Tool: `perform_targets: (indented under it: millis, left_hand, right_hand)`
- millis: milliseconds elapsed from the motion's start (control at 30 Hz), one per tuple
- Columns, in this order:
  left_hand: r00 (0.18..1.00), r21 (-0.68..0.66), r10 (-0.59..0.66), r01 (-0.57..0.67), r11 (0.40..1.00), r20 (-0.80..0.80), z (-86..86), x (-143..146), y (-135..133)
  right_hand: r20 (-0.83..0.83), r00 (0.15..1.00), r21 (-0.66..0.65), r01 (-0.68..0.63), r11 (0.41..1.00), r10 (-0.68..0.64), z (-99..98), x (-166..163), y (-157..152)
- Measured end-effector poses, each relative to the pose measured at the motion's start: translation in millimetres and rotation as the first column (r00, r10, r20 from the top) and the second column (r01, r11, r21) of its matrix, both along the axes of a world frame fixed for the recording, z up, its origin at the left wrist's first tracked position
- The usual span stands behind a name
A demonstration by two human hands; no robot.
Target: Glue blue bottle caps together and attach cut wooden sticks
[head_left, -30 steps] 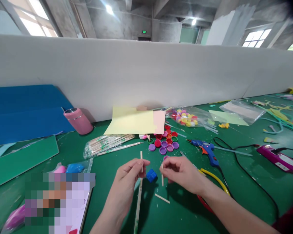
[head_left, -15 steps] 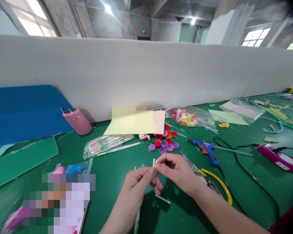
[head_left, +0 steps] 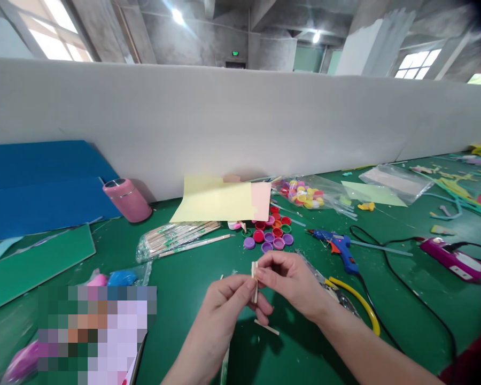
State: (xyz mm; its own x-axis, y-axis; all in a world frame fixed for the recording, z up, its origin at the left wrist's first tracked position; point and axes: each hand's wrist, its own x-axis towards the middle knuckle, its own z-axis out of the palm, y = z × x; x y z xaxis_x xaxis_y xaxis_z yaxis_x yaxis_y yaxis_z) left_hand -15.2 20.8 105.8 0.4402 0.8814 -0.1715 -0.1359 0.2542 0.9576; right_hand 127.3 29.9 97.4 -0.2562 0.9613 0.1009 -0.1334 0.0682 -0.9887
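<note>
Close together above the green table, both hands pinch short pale wooden sticks that stand upright side by side. My left hand grips them lower down between thumb and fingers. From the right, my right hand has thumb and forefinger closed on their upper part. The fingers partly cover the sticks, so I cannot tell exactly how they join. Below the hands a loose short stick lies on the table. A paper-wrapped stick runs partly hidden under my left hand.
Coloured bottle caps lie beyond the hands, beside bagged wrapped chopsticks. To the right are a blue glue gun with its cord, a yellow-handled tool and a purple power strip. A pink cup leans at left.
The sticks have drawn closer together at their upper ends and turned slightly. My right fingers have shifted a little; both hands stay in the same place.
</note>
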Motion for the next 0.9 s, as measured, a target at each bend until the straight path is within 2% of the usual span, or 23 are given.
perform_targets:
  millis: [433, 567, 733, 900]
  left_hand:
    - [0.999, 0.025, -0.028, 0.029, 0.999, -0.038, -0.4, -1.2, 0.2]
    - [0.999, 0.039, -0.024, 0.026, 0.999, -0.048, -3.3, -2.3, -0.1]
    - [1.0, 0.018, 0.016, -0.015, 1.0, -0.01, -5.3, -1.2, -0.6]
    - [0.999, 0.014, 0.04, -0.04, 0.999, 0.008, -3.7, 0.4, -0.9]
  right_hand:
    - [0.012, 1.0, 0.008, -0.011, 1.0, 0.011, 4.6, -0.1, -0.4]
    - [-0.04, 0.998, -0.02, -0.043, 0.999, 0.042, 3.5, -2.6, -0.6]
    - [-0.146, 0.985, -0.045, -0.099, 0.994, 0.091, 1.3, -6.0, -0.4]
    - [-0.114, 0.992, -0.041, -0.06, 0.997, 0.054, -1.8, -6.4, -0.7]
